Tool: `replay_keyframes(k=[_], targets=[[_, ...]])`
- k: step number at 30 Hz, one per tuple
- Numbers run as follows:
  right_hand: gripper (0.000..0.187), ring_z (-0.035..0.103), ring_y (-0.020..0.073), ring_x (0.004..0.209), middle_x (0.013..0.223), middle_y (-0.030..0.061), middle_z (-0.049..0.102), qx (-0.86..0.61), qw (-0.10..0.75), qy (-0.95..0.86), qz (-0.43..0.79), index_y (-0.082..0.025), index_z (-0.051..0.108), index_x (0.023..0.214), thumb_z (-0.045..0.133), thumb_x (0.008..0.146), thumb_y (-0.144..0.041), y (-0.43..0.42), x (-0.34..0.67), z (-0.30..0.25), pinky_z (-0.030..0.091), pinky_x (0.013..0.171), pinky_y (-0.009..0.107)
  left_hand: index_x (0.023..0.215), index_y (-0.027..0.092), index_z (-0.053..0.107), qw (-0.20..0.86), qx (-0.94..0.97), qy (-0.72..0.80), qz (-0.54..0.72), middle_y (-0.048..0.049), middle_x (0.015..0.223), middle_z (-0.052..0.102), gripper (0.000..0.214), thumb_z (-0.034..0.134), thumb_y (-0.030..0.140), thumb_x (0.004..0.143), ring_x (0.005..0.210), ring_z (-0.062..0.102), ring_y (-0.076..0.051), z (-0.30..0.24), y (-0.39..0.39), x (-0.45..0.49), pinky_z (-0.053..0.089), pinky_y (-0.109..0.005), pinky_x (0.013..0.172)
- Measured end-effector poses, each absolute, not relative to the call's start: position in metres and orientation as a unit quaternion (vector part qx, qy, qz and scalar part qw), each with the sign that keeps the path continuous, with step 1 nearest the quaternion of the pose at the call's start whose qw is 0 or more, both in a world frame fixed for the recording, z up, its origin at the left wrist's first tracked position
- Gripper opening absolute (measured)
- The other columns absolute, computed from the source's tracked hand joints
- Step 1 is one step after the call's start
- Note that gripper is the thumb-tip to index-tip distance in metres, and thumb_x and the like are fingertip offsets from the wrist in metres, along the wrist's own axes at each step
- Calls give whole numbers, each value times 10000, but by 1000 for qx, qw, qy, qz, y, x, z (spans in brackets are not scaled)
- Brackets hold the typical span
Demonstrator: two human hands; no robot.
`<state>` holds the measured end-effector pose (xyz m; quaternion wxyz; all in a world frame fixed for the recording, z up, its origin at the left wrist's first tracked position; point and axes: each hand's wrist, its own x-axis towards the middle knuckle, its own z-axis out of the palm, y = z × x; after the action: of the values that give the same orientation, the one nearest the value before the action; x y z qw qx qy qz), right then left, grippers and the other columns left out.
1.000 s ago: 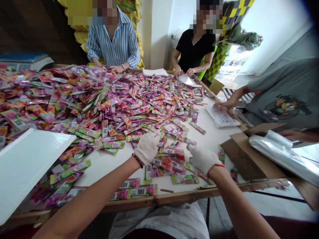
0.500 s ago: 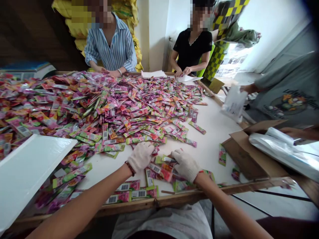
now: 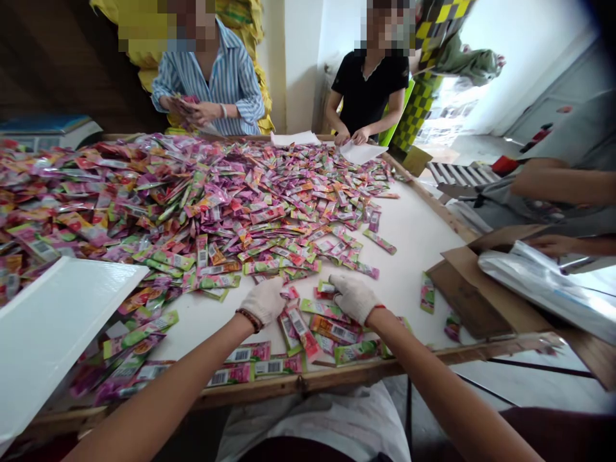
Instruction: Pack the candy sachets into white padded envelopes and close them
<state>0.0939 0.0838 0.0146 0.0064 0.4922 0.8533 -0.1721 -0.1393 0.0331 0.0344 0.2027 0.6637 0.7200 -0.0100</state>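
Observation:
Gloved in white knit, my left hand [image 3: 264,303] is low over the table with its fingers curled at a small pink sachet [image 3: 290,293]. Across a short gap, my right hand [image 3: 355,299], in a matching glove, pinches the end of a green and pink sachet [image 3: 326,287]. Several loose stick sachets lie between and below the hands, among them a red and pink one [image 3: 304,330] and an orange one [image 3: 335,329]. Beyond the hands spreads a large heap of sachets [image 3: 231,199]. My fingertips are partly hidden by the gloves.
A white board [image 3: 62,321] lies over sachets at left. At right stand an open cardboard box [image 3: 474,295] and clear plastic bags [image 3: 539,276]. A wooden rim [image 3: 337,378] edges the white table [image 3: 418,224]. Two co-workers are opposite; another person's arms [image 3: 563,183] reach in at right.
My hands have drawn slightly apart, and sachets bunched between them now lie spread below. The striped-shirt co-worker has lifted a handful of sachets. The person at right has shifted; their white bag is out of sight.

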Motion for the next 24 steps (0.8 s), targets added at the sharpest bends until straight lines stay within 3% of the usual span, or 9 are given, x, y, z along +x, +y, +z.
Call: replay_keyframes(k=[3, 5, 9, 12, 16, 18, 21, 24], targets=[[191, 577, 230, 942, 1016, 90, 650, 504, -10, 856, -116, -210, 654, 921, 547, 767, -176, 82, 98, 15, 405, 795, 302, 935, 179, 601, 146, 706, 693, 18, -120, 1030, 676, 159, 506, 164, 809, 974, 641, -248, 36, 24, -154, 485, -345, 850], [252, 561, 242, 1011, 1080, 100, 646, 513, -42, 851, -103, -208, 655, 980, 549, 761, -144, 78, 103, 18, 400, 856, 313, 1000, 180, 600, 125, 734, 664, 72, -110, 1111, 648, 258, 504, 107, 773, 1036, 612, -236, 41, 16, -161, 470, -345, 915], [385, 598, 232, 992, 1038, 92, 682, 537, -83, 821, -175, -188, 591, 1177, 533, 797, -170, 68, 101, 27, 431, 844, 301, 1132, 215, 559, 236, 787, 551, 146, -36, 1066, 657, 370, 507, 115, 779, 968, 617, -177, 47, 4, -155, 488, -268, 858], [412, 634, 249, 929, 1036, 103, 699, 528, -19, 817, -231, -182, 602, 1175, 587, 772, -266, 64, 85, 29, 455, 783, 309, 1073, 237, 601, 275, 861, 420, 81, -15, 954, 663, 344, 578, 159, 738, 863, 620, -183, 42, 2, -138, 485, -256, 767], [499, 629, 274, 1048, 1179, 115, 683, 504, 54, 816, -279, -194, 633, 1212, 611, 714, -223, 67, 69, 21, 463, 864, 323, 925, 224, 657, 234, 902, 363, 16, -37, 887, 654, 245, 595, 157, 698, 801, 611, -201, 33, 8, -124, 472, -279, 717], [450, 638, 253, 1024, 1140, 91, 701, 502, 16, 809, -306, -201, 668, 1158, 600, 714, -205, 71, 70, 17, 470, 872, 310, 906, 212, 662, 252, 898, 353, 74, -44, 949, 651, 224, 590, 143, 706, 857, 608, -190, 36, 12, -127, 473, -269, 766], [367, 644, 224, 945, 1052, 63, 715, 514, -109, 785, -328, -191, 681, 1092, 573, 742, -217, 74, 83, 16, 486, 865, 309, 961, 186, 649, 269, 858, 396, 186, -66, 1025, 645, 220, 534, 141, 779, 957, 594, -176, 48, 13, -141, 466, -262, 873], [427, 637, 230, 944, 1027, 66, 707, 545, -197, 750, -319, -171, 623, 1182, 539, 769, -233, 65, 101, 20, 499, 850, 331, 1085, 200, 610, 263, 798, 501, 206, -55, 1014, 666, 277, 465, 170, 851, 980, 591, -171, 56, 8, -158, 470, -270, 911]])
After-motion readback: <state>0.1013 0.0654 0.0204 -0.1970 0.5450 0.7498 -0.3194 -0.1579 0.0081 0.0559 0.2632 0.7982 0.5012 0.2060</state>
